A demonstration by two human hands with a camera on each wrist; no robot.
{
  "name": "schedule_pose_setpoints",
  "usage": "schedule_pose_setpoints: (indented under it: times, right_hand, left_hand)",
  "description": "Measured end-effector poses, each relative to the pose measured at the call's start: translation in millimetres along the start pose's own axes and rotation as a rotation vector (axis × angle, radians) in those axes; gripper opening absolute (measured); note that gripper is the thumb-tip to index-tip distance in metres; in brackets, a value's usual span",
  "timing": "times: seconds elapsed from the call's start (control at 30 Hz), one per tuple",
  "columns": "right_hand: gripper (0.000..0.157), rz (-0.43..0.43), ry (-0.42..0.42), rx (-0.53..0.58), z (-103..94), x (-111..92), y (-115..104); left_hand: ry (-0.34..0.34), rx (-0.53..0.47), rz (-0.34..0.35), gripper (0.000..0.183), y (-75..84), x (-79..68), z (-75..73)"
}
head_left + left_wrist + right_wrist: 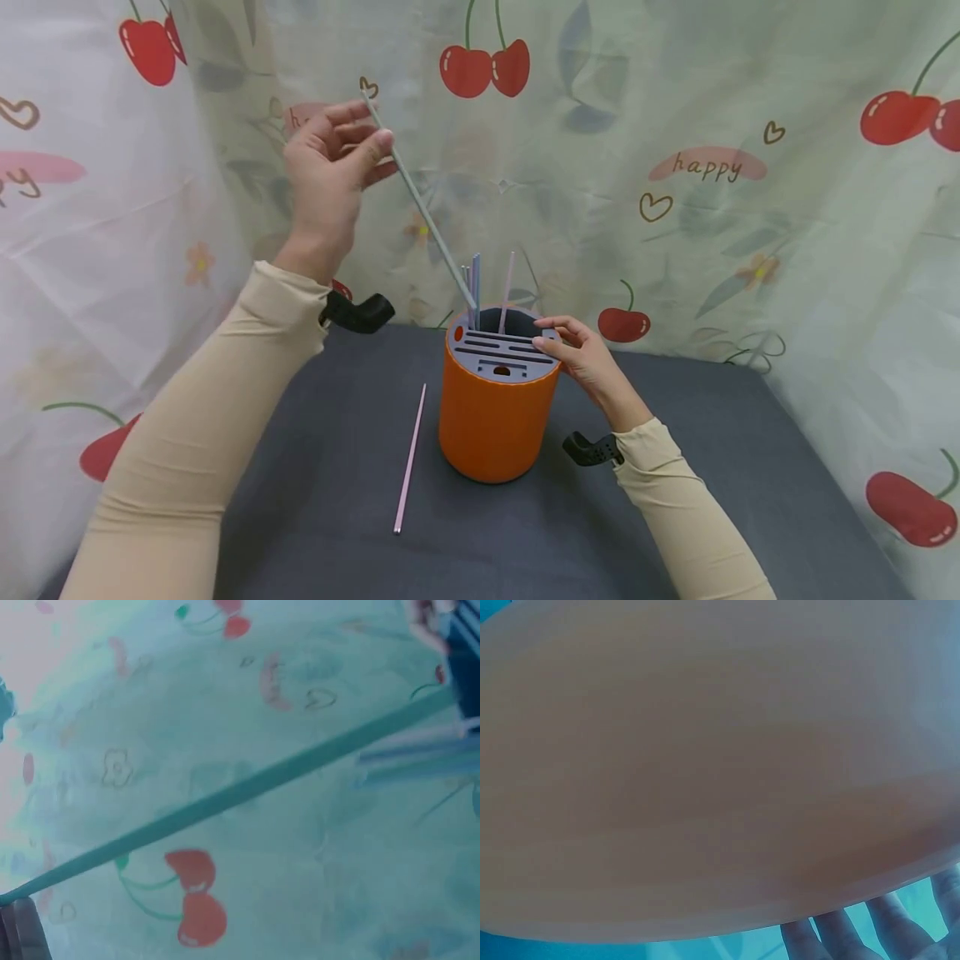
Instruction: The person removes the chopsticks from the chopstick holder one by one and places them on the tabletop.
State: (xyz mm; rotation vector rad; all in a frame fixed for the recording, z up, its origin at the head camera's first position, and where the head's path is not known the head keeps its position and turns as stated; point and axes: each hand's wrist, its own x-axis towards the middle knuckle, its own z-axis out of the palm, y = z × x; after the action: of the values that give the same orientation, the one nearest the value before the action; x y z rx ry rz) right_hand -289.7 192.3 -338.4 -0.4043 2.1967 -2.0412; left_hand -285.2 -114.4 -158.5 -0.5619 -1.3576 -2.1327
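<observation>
In the head view my left hand [333, 167], raised high at the left, pinches the upper part of a long pale green chopstick [423, 208]. The chopstick slants down to the right, its lower end at the back opening of an orange knife block [491, 425] with a grey slotted top. In the left wrist view the green chopstick [247, 787] runs diagonally across. My right hand [588, 358] holds the block's right rim, thumb on the top edge. The right wrist view is filled by the block's side [705, 772], with fingertips [896, 926] at the lower right.
Several blue and purple chopsticks [476, 279] stand at the block's back left, and a pink one [507, 292] leans in the large opening. Another pink chopstick [410, 458] lies on the dark table [322, 508]. Cherry-print curtains [570, 192] hang behind and beside the table.
</observation>
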Motion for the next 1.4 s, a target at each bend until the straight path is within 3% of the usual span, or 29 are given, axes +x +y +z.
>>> schedule_pose_setpoints:
  times: [0.1, 0.2, 0.3, 0.4, 0.53, 0.67, 0.8, 0.97, 1.4]
  right_hand:
    - [0.026, 0.002, -0.001, 0.001, -0.1, -0.2, -1.0]
    - [0.027, 0.007, 0.007, -0.006, -0.6, 0.0, -1.8]
    - [0.026, 0.007, 0.011, -0.012, -0.6, 0.2, -1.7]
    - [0.024, 0.003, 0.007, -0.011, 0.6, -0.2, -1.7]
    - [0.024, -0.001, 0.001, -0.003, 1.2, -1.1, -1.4]
    - [0.024, 0.000, 0.001, -0.001, 0.7, -0.4, -0.9]
    - [0.022, 0.003, 0.003, 0.000, 0.4, 0.5, -0.8]
    - [0.022, 0.005, 0.000, 0.004, 1.1, -0.1, -0.8]
    - [0.025, 0.010, 0.009, -0.005, 0.7, 0.9, -0.6]
  left_hand:
    - [0.034, 0.003, -0.072, 0.033, 7.9, 10.0, -14.1]
    - [0.015, 0.061, -0.229, 0.041, -8.3, 9.3, -34.4]
    - [-0.027, 0.182, -0.427, 0.046, -41.9, -1.3, -60.1]
    - [-0.113, 0.332, -0.596, 0.050, -82.8, -20.7, -89.3]
    - [-0.214, 0.466, -0.759, 0.051, -136.6, -53.9, -123.3]
    - [-0.222, 0.561, -0.870, 0.048, -175.1, -85.8, -145.3]
    - [-0.210, 0.630, -0.938, 0.046, -197.1, -108.1, -157.8]
    - [-0.192, 0.678, -0.978, 0.043, -212.7, -122.2, -165.3]
    - [-0.208, 0.771, -0.988, 0.040, -224.9, -128.3, -166.1]
